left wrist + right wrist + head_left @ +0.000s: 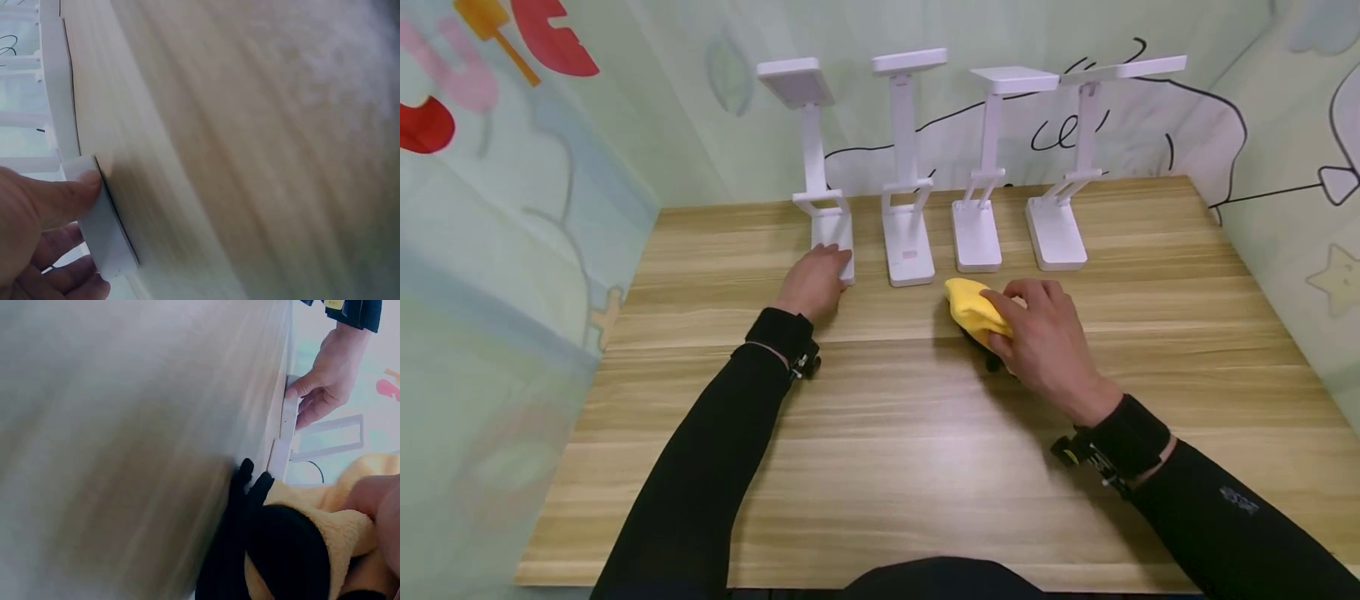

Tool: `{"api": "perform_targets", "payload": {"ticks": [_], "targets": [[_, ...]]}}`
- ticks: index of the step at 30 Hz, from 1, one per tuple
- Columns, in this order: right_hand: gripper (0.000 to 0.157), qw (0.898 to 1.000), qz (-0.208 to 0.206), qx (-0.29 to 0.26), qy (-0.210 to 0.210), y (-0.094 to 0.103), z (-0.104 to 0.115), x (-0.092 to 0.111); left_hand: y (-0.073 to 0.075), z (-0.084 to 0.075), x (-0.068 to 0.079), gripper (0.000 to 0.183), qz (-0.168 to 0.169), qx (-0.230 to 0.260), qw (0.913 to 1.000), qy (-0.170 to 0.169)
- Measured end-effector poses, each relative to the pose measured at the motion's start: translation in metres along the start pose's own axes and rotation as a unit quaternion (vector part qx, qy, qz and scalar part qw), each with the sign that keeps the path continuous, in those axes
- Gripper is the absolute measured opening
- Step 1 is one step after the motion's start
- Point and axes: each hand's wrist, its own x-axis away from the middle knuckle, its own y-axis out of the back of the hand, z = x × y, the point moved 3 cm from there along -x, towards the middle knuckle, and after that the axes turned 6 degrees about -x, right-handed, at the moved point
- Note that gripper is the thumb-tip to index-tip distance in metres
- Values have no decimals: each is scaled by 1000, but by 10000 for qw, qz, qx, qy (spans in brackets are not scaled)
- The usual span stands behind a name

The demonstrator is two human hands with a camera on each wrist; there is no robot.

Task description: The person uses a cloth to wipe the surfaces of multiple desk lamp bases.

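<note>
Four white desk lamps stand in a row along the back of the wooden table. My left hand (815, 283) grips the front of the base of the leftmost desk lamp (831, 227). In the left wrist view its thumb lies across the near edge of that base (105, 240), fingers on the far side. My right hand (1051, 343) holds a bunched yellow cloth (973, 308) just above or on the table, in front of the third lamp (977, 237). Black pieces (290, 550) show under the cloth in the right wrist view; what they are I cannot tell.
The second lamp (908, 248) stands close beside the gripped one, and the rightmost lamp (1057, 237) is at the back right. Behind them a pale patterned curtain or wall covering (685, 100) rises from the edge of the table (880, 500).
</note>
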Motion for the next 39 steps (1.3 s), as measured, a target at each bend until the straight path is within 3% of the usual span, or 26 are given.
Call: {"api": "perform_targets", "payload": {"ticks": [4, 8, 10, 17, 22, 27, 32, 35, 39], "targets": [[52, 9975, 281, -269, 586, -7, 7, -6, -1, 2, -4, 49, 110, -43, 9999, 21], [44, 9847, 932, -467, 1400, -24, 20, -5, -2, 5, -5, 50, 241, -28, 9997, 91], [42, 9793, 1145, -464, 1606, -31, 27, -4, -2, 5, -5, 49, 286, 25, 9995, 133], [37, 9702, 1740, -2, 1684, -40, 50, -2, -3, 4, -3, 51, 482, 114, 9985, 242], [39, 9630, 2133, 1, 1649, -39, 62, 0, -2, 2, -2, 51, 595, 16, 9981, 177], [37, 9653, 2035, -15, 1639, -30, 65, 1, -1, 1, -1, 56, 729, 44, 9971, 191], [23, 9758, 1504, -437, 1528, -14, 59, -1, -1, 0, 2, 58, 708, 64, 9974, 80], [13, 9838, 1169, -848, 1062, -7, 47, -1, -1, 0, 7, 57, 619, 172, 9979, 92], [16, 9940, 587, -921, -35, 6, 12, 3, -3, 9, 23, 54, 458, 339, 9979, 304]]}}
